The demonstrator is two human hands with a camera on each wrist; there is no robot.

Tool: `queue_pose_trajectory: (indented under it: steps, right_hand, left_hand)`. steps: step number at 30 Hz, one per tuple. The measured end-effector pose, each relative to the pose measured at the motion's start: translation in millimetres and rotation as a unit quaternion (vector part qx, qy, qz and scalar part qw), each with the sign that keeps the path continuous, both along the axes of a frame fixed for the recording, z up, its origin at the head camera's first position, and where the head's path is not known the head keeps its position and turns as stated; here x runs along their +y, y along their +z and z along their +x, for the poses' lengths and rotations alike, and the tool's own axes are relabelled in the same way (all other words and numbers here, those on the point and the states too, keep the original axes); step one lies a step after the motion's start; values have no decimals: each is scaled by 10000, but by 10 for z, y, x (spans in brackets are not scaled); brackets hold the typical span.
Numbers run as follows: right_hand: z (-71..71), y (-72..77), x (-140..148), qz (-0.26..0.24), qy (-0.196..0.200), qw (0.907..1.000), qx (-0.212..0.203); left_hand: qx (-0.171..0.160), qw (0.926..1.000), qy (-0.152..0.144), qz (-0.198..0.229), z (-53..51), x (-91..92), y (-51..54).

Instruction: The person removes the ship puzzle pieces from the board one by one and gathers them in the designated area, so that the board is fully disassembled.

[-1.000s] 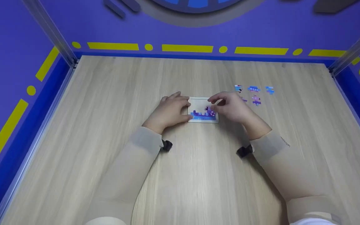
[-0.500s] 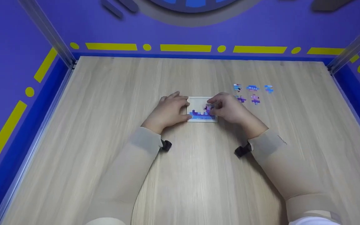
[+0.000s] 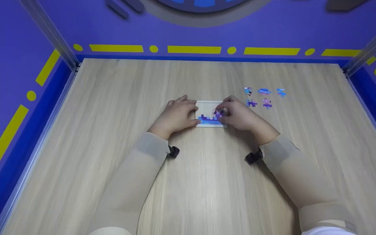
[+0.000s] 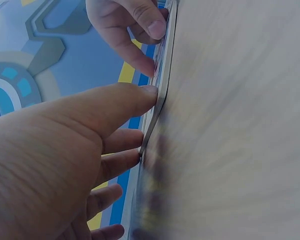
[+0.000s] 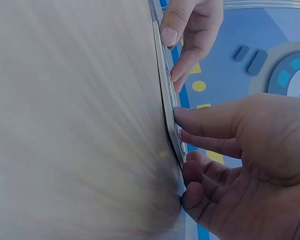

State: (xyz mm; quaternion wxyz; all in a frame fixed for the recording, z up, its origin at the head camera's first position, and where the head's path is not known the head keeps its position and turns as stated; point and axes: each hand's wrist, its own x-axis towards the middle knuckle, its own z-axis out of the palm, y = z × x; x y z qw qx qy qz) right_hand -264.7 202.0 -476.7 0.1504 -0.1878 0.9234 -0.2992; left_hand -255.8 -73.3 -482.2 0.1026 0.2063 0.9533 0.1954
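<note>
The tray (image 3: 207, 107) looks filled only along its near side, with five pieces (image 3: 267, 103) loose to its right, while the left hand (image 3: 179, 115), loosely spread, touches its left edge and the right hand (image 3: 239, 113), fingers bent, touches its right side, grip unclear.

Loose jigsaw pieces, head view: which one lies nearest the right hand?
The left jigsaw piece in the nearer, two-piece row; the other four lie farther from the right hand.
</note>
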Motion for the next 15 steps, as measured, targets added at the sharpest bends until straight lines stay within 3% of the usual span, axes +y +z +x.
queue_pose_trajectory:
  steps: [15]
  right_hand:
    - [-7, -26, 5, -350, -160, 9993, 30]
  left_hand:
    - [22, 10000, -11, -2, 3, -6, -1]
